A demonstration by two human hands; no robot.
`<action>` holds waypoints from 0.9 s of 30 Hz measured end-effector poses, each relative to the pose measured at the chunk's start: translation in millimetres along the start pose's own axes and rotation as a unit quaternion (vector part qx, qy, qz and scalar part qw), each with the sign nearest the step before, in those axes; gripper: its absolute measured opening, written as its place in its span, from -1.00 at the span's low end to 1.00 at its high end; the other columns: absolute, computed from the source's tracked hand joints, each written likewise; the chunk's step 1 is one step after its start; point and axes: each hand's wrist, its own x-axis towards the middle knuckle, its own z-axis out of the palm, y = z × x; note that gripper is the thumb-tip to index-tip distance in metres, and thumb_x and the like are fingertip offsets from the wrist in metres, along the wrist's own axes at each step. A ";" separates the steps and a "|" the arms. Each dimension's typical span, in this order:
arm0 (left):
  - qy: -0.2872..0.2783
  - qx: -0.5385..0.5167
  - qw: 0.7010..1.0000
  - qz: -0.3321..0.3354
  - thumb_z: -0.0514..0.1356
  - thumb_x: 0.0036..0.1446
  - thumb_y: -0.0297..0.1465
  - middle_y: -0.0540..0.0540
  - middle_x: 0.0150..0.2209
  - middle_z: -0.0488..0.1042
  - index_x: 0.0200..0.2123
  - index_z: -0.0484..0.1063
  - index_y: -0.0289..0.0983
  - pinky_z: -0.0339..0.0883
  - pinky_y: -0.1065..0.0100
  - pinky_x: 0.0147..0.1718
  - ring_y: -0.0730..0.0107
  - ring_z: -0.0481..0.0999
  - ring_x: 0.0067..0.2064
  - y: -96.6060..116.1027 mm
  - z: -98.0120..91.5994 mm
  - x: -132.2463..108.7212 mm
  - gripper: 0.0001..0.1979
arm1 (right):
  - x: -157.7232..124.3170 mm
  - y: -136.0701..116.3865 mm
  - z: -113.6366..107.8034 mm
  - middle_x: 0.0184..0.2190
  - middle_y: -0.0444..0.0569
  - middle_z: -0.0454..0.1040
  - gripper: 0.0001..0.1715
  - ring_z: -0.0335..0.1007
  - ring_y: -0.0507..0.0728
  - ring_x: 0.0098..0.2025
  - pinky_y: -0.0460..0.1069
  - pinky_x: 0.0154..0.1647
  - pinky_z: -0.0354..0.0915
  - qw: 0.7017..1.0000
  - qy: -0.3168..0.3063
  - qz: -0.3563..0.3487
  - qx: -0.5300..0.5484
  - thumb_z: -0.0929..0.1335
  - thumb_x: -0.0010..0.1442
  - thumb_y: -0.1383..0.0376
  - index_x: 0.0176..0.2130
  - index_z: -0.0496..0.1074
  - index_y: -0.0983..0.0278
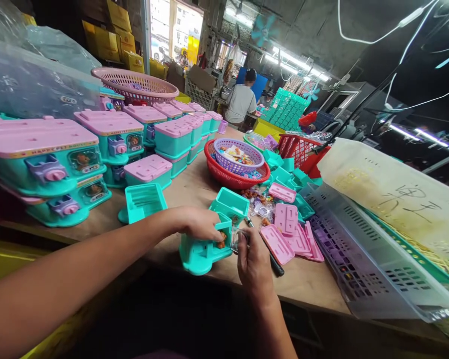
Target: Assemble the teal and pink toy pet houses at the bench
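A teal toy house box lies tipped at the table's front edge. My left hand reaches over its top, closed on the box wall, with the fingertips beside a small brown pet figure in the box's window recess. At the box's right side, my right hand pinches a small clear plastic cover close to the opening. Another open teal box stands right behind. Partly hidden by my right hand, a black-handled tool lies on the table.
Pink lids and a red basket holding a purple basket are to the right. Finished pink-and-teal boxes are stacked left. A grey plastic crate borders the right side. A person sits farther back.
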 end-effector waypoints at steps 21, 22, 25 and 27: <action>0.033 0.060 0.997 -0.027 0.09 0.17 -0.32 -0.08 -0.36 0.56 -0.33 0.48 -0.33 0.26 0.46 -0.47 0.41 0.44 -0.42 10.4 7.0 -3.4 -0.77 | -8.5 -1.0 25.0 -0.48 -0.12 0.32 -0.83 0.28 0.07 -0.50 -0.05 -0.50 0.08 0.981 0.111 -0.034 -0.153 0.13 0.39 0.30 -0.24 0.23 0.23; 0.034 0.063 0.997 -0.029 0.10 0.17 -0.31 -0.08 -0.36 0.56 -0.32 0.48 -0.33 0.25 0.46 -0.47 0.41 0.44 -0.42 10.6 7.5 -3.2 -0.77 | -10.0 -0.2 27.0 -0.47 -0.10 0.33 -0.83 0.29 0.08 -0.49 -0.05 -0.49 0.10 0.981 0.116 -0.031 -0.155 0.13 0.40 0.29 -0.22 0.24 0.23; 0.030 0.077 0.997 0.000 0.16 0.14 -0.30 -0.05 -0.34 0.56 -0.30 0.48 -0.31 0.25 0.47 -0.45 0.42 0.44 -0.39 10.2 8.4 -2.3 -0.81 | -15.1 -0.8 25.6 -0.38 -0.04 0.40 -0.82 0.37 0.11 -0.40 -0.04 -0.43 0.22 0.987 0.095 -0.017 -0.129 0.14 0.39 0.27 -0.11 0.25 0.25; 0.029 0.088 0.996 0.016 0.22 0.09 -0.26 -0.03 -0.34 0.55 -0.30 0.49 -0.29 0.24 0.47 -0.44 0.43 0.43 -0.40 9.6 8.7 -1.8 -0.79 | -18.8 -3.0 16.0 -0.20 0.06 0.45 -0.71 0.43 0.14 -0.22 0.01 -0.25 0.34 0.996 0.033 -0.011 -0.076 0.16 0.38 0.24 0.04 0.22 0.28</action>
